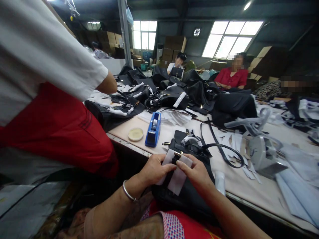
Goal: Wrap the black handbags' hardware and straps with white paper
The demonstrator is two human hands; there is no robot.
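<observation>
A black leather bag (191,202) leans over the table's front edge, partly across my lap. A white paper strip (177,182) is folded around its black strap, close to a gold-coloured buckle (177,154). My left hand (155,169) pinches the paper and strap from the left, thumb pointing at the buckle. From the right, my right hand (197,170) grips the same paper, its thumb just below the buckle. Both hands are closed, and the fingers behind the paper are hidden. Past them, a thin black strap (230,146) loops over the table.
A blue tape dispenser (153,129) and a round dish (135,134) stand beyond my left hand. Right are paper strips (230,141) and a grey dispenser (264,154). Black bags (171,96) are heaped behind. A co-worker in a red apron (57,132) stands close left; others sit opposite.
</observation>
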